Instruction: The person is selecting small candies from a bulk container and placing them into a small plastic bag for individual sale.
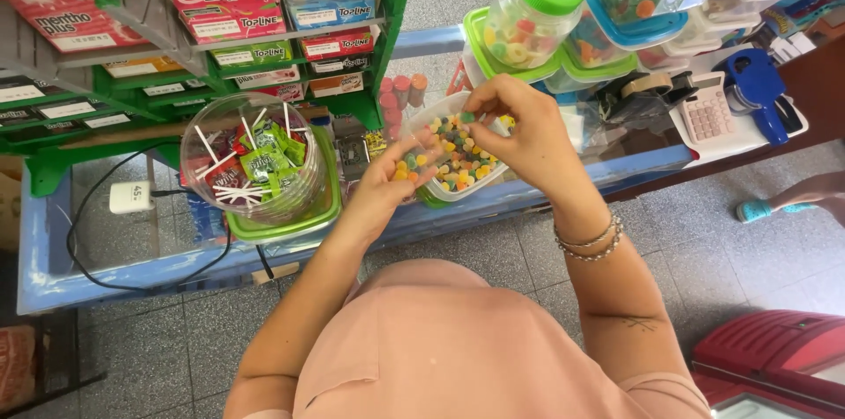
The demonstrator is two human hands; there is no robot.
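- Far to the left of your left hand, a green display rack point(264, 58) holds flat packets of gum and sweets on its shelves.
- Just left of that hand stands a clear round tub of lollipops point(251, 159), upright on a green lid.
- Your left hand point(392, 177) lies palm up and cupped, open, with a few small sugared candies resting on the fingers; it touches the near left rim of the white candy tray point(444, 111).
- That tray sits between your two hands, its long axis running away from you and to the left.
- Your right hand point(519, 124) hovers over the tray's far end, thumb and forefinger pinched on one green gummy point(467, 117); it is the nearer hand to the pile.
- Right of that hand, a green-lidded jar point(532, 10), a tape dispenser point(647, 89) and a pink calculator point(709, 111).
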